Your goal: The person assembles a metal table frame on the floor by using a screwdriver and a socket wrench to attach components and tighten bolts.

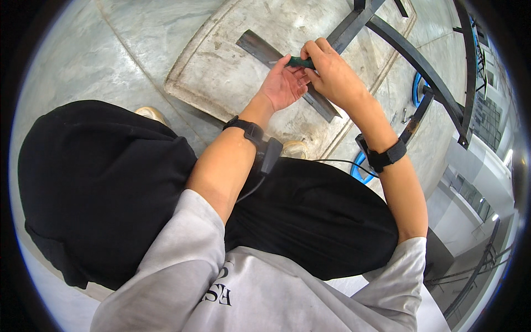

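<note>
Curled right-hand fingers grip a green handle; the left hand, loosely cupped, sits at its seven o'clock, thumb contact unclear. Beneath, a metal strip runs ten-to-four o'clock. Seemingly the hold is being settled; next calls for steadiness.

- Right hand: back of the hand uppermost, fingers bent and closed with the thumb in a grip.
- Left hand: just left of that grip and a little lower, palm turned up, fingers half curled, thumb stretched up toward the grip.
- Right forearm: bare, below and right of the grip, slanting up to it.
- Left forearm: bare, below and left of the grip, reaching up and inward.
- Legs: bent and spread, below the grip.
</note>
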Motion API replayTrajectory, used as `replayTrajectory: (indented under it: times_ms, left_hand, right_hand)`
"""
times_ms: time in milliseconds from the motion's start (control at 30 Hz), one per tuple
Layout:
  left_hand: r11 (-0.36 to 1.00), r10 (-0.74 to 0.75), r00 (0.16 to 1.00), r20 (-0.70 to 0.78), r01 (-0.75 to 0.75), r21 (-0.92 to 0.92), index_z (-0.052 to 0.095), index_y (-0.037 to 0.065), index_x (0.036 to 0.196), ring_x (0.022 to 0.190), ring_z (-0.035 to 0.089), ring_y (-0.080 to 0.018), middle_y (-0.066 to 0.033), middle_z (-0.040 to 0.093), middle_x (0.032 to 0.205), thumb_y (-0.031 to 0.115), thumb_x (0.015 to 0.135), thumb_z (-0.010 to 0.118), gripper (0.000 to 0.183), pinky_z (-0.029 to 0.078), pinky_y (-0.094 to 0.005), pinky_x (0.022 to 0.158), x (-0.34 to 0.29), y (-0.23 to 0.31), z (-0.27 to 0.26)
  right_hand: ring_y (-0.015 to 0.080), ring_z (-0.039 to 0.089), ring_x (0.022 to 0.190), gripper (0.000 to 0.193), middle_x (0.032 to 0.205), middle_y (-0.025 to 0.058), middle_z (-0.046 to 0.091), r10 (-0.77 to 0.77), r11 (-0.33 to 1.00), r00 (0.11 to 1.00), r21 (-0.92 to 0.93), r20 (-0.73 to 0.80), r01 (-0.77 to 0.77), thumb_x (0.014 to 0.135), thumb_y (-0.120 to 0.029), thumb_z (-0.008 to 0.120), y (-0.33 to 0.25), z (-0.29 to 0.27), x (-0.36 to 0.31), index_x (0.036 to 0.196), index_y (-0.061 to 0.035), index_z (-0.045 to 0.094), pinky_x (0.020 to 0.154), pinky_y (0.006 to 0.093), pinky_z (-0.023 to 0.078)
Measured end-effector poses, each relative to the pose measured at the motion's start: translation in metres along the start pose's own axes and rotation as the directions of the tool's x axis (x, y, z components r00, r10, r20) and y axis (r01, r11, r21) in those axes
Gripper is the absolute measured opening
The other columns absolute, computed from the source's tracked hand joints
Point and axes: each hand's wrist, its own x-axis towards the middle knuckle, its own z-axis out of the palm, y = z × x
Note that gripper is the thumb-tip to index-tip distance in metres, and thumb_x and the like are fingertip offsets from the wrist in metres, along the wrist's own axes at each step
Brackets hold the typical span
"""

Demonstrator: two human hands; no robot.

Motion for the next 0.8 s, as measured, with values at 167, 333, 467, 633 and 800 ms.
replayTrajectory:
  times_ms: [167, 333, 467, 633, 800]
  left_hand:
    - [0.998, 0.012, 0.994, -0.108, -0.005, 0.064, 0.056, 0.005, 0.091, 0.081, 0.058, -0.0141, -0.0020, 0.061, 0.089, 0.036, 0.083, 0.048, 0.033, 0.048, -0.0237, 0.065, -0.001, -0.002, 0.012]
    - [0.998, 0.000, 0.999, -0.048, 0.003, 0.067, 0.056, 0.006, 0.090, 0.082, 0.057, -0.0137, -0.0020, 0.061, 0.090, 0.038, 0.082, 0.049, 0.034, 0.048, -0.0240, 0.065, -0.002, 0.001, 0.001]
    - [0.997, -0.006, 0.999, -0.040, 0.009, 0.076, 0.057, 0.008, 0.088, 0.085, 0.055, -0.0141, -0.0018, 0.060, 0.090, 0.038, 0.080, 0.052, 0.032, 0.048, -0.0250, 0.065, -0.001, 0.002, -0.001]
    - [0.993, 0.016, 0.989, -0.147, 0.001, 0.117, 0.058, 0.010, 0.086, 0.080, 0.056, -0.0149, -0.0009, 0.061, 0.087, 0.037, 0.079, 0.055, 0.028, 0.047, -0.0259, 0.063, -0.002, -0.003, 0.013]
    - [0.998, -0.015, 0.999, -0.048, 0.017, 0.058, 0.057, 0.010, 0.090, 0.081, 0.056, -0.0157, -0.0018, 0.061, 0.087, 0.036, 0.079, 0.056, 0.028, 0.046, -0.0265, 0.061, -0.005, 0.001, 0.004]
  right_hand:
    - [0.0402, 0.056, 0.071, 0.023, 0.073, 0.0245, 0.057, 0.454, 0.891, 0.882, -0.054, 0.131, -0.450, 0.073, -0.014, 0.060, -0.005, -0.006, 0.001, 0.085, 0.0013, 0.046, 0.062, 0.0425, 0.046]
    - [0.0393, 0.056, 0.074, 0.026, 0.080, 0.0216, 0.058, 0.284, 0.958, 0.947, 0.004, 0.153, -0.288, 0.073, -0.019, 0.060, -0.005, -0.007, 0.004, 0.083, 0.0022, 0.048, 0.065, 0.0428, 0.046]
    - [0.0393, 0.056, 0.074, 0.025, 0.086, 0.0215, 0.056, 0.005, 0.999, 0.999, -0.039, 0.046, -0.003, 0.075, -0.018, 0.059, -0.007, -0.005, 0.006, 0.084, 0.0026, 0.048, 0.065, 0.0428, 0.046]
    - [0.0372, 0.055, 0.075, 0.024, 0.081, 0.0196, 0.054, 0.139, 0.901, 0.929, -0.433, 0.343, 0.025, 0.072, -0.014, 0.059, -0.001, -0.013, 0.000, 0.087, 0.0008, 0.049, 0.066, 0.0411, 0.046]
    - [0.0366, 0.055, 0.069, 0.024, 0.075, 0.0180, 0.054, 0.295, 0.953, 0.932, -0.142, 0.213, -0.269, 0.073, -0.017, 0.059, -0.009, -0.012, 0.005, 0.089, -0.0011, 0.049, 0.059, 0.0401, 0.046]
